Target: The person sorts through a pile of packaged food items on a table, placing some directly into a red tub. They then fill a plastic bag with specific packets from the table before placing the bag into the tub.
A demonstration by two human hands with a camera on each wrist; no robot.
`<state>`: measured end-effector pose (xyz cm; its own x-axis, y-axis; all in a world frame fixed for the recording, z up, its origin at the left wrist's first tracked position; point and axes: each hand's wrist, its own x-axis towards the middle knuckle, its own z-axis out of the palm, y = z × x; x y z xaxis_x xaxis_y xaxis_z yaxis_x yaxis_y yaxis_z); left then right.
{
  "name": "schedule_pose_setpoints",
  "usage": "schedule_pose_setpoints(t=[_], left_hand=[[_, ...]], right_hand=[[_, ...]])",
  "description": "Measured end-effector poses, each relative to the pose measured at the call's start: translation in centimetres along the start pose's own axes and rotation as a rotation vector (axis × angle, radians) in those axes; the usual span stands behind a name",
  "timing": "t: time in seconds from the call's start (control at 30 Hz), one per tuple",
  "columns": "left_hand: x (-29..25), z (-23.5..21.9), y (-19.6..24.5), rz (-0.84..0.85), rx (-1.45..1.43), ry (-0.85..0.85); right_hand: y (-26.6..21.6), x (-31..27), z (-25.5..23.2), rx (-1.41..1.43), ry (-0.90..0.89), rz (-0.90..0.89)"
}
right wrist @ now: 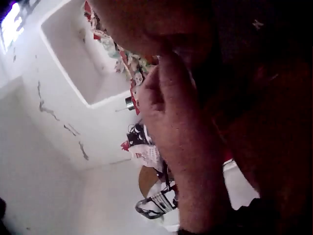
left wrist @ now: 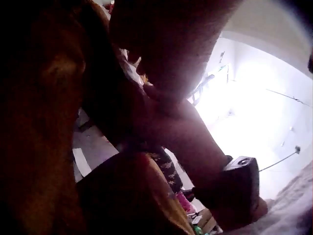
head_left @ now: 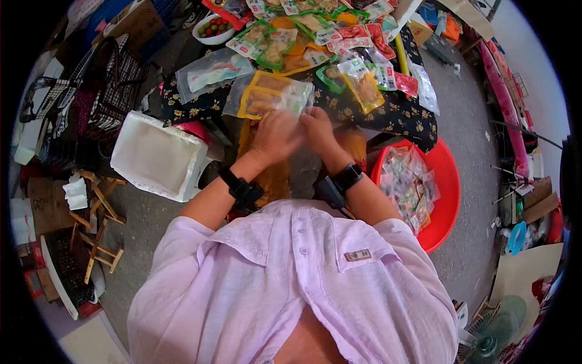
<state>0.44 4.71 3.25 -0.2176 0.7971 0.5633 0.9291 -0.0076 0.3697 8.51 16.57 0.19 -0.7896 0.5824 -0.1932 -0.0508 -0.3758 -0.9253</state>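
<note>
Near the table's front edge in the head view lies a clear plastic bag (head_left: 300, 96) with a yellow-edged food pouch (head_left: 259, 98) in it. My left hand (head_left: 277, 134), slightly blurred, pinches the bag's near edge with curled fingers. Close beside it, my right hand (head_left: 317, 128) pinches the bag at its right corner. In the right wrist view my left hand (right wrist: 171, 107) shows thumb and curled forefinger together. The left wrist view is dark, with my right forearm (left wrist: 181, 132) crossing it; fingertips are mostly hidden there.
Many food pouches (head_left: 309, 24) cover the back of the flower-patterned tablecloth (head_left: 400, 121). Another clear bag (head_left: 215, 73) lies to the left, near a white bowl (head_left: 213, 31). A red basin (head_left: 445, 206) of packets stands at right, a white foam box (head_left: 154, 155) at left.
</note>
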Motion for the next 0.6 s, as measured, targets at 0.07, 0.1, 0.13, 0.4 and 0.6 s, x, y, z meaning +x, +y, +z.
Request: schedule_pose_setpoints(t=[0.07,0.1,0.13,0.4,0.6], left_hand=[[0.9,-0.2,0.5,-0.178,-0.019,-0.075],[1.1,-0.1,0.4,-0.211,-0.025,-0.053],[1.3,0.1,0.4,-0.243,-0.031,-0.030],[2.8,1.4,0.6,-0.248,0.059,0.060],[3.6,1.7,-0.6,-0.431,-0.019,-0.014]], right_hand=[[0.4,-0.1,0.8,-0.139,0.119,-0.116],[0.4,-0.1,1.0,-0.111,0.119,-0.124],[0.2,0.0,1.1,-0.083,0.120,-0.135],[-0.8,0.2,-0.4,-0.026,-0.121,-0.082],[-2.3,0.8,-1.6,-0.339,0.084,-0.226]])
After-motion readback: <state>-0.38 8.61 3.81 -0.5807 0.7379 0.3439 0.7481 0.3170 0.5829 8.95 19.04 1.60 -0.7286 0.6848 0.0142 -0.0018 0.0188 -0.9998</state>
